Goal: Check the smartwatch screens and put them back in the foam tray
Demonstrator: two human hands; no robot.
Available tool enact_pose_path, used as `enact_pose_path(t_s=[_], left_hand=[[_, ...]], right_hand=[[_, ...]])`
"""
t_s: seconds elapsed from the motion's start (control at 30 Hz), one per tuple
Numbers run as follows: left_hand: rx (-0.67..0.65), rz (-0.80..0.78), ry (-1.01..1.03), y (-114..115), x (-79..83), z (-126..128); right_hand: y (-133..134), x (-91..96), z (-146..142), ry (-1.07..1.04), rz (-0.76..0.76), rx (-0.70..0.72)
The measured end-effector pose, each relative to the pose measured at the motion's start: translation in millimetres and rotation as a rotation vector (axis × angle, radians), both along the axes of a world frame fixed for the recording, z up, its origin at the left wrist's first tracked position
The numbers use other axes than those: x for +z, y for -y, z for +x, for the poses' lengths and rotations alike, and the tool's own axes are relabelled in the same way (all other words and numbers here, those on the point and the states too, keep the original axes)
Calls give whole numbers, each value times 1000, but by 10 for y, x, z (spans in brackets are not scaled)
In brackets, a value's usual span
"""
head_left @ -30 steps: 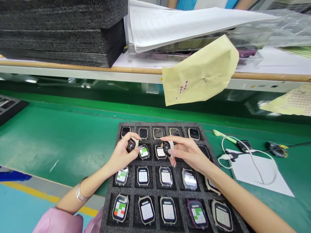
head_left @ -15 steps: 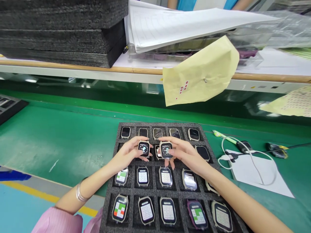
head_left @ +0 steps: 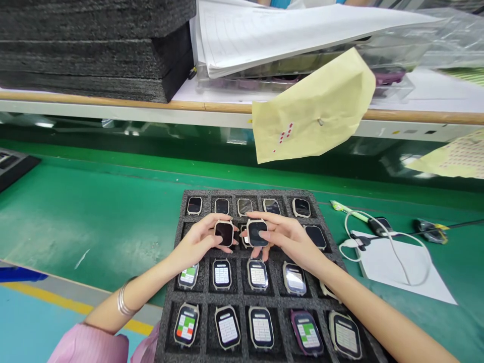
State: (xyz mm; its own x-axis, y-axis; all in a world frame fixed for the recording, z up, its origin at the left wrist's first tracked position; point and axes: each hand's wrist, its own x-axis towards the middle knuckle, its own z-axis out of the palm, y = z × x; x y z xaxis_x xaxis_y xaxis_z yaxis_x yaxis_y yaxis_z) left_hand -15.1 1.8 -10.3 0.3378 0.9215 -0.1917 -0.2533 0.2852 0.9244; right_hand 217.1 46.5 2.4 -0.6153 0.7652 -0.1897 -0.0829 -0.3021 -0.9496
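Note:
My left hand [head_left: 206, 236] grips a smartwatch without a strap [head_left: 224, 234], its screen dark with a faint reddish tint. Beside it, my right hand [head_left: 280, 234] is closed on a second smartwatch [head_left: 257, 233]; its screen is also dark, and the thumb lies on the glass. Both watches are above the second row of a black foam tray [head_left: 242, 297]. Several more watches sit in the tray's compartments, among them a purple-cased one [head_left: 307, 333] at the front. Lower rows show lit screens; the back row is dark. My hands and right forearm partly cover some compartments.
A shelf edge [head_left: 132, 103] runs across the back, carrying a black foam stack [head_left: 83, 50] and papers [head_left: 283, 35]. A yellow paper [head_left: 313, 111] hangs from it. On the right lie a white cable [head_left: 397, 252], a green pen [head_left: 350, 211] and a white sheet [head_left: 416, 272].
Both held watches showed lit dials earlier; now their screens are dark. My hands have stayed nearly in place, with the right thumb shifted slightly left on its screen. The view has moved a little.

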Motion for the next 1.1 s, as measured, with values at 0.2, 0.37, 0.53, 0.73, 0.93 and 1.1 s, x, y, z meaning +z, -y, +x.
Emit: enact_pose_path(t_s=[0.2, 0.37, 0.53, 0.73, 0.93, 1.1], left_hand=[[26, 38, -82, -5, 20, 31], [50, 139, -260, 8, -29, 17], [29, 213, -395, 24, -27, -2], [118, 251, -314, 23, -50, 32], [128, 289, -355, 26, -53, 29], [115, 291, -415, 29, -29, 15]], right_hand=[[6, 25, -6, -55, 25, 25], [-2, 15, 9, -88, 40, 42], [5, 10, 42, -63, 56, 82], [13, 5, 27, -122, 42, 87], [14, -9, 14, -154, 26, 73], [7, 6, 34, -101, 36, 88]])
